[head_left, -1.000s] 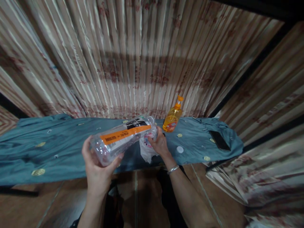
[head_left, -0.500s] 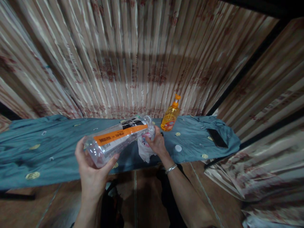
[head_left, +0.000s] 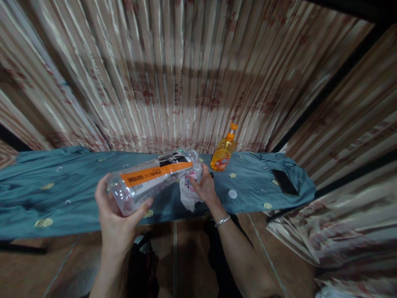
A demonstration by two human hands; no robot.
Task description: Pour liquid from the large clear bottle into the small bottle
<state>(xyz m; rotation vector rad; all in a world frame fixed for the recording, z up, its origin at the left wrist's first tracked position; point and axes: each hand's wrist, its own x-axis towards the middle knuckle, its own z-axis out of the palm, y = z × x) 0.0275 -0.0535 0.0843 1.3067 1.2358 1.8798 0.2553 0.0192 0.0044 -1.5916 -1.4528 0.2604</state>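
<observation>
Left hand (head_left: pixel 119 225): wrapped around the base end of a clear plastic bottle (head_left: pixel 155 177) with an orange-banded label. I have the bottle raised above a teal patterned cloth (head_left: pixel 85 194), tilted, neck pointing to the right and away.

Right hand (head_left: pixel 207 188): closed at the neck end, thumb pressed on a white printed sheet (head_left: pixel 188 198) that hangs below the neck.

Procedure, as I judge it:
1. Support the base with the left palm; apply light, even pressure, since the thin wall will probably buckle under a hard squeeze.
2. Pinch the sheet firmly and set its position from the right wrist.
3. Hold the neck end the higher of the two in case liquid remains.

Limits of view: the right fingers are partly behind the neck, so I cannot tell whether they clasp it as well as the sheet. I cannot confirm that sheet's material, nor whether the bottle contains anything. The mouth looks uncapped; a white disc (head_left: pixel 232 194) on the cloth may be the cap. Both forearms run out of frame.
</observation>
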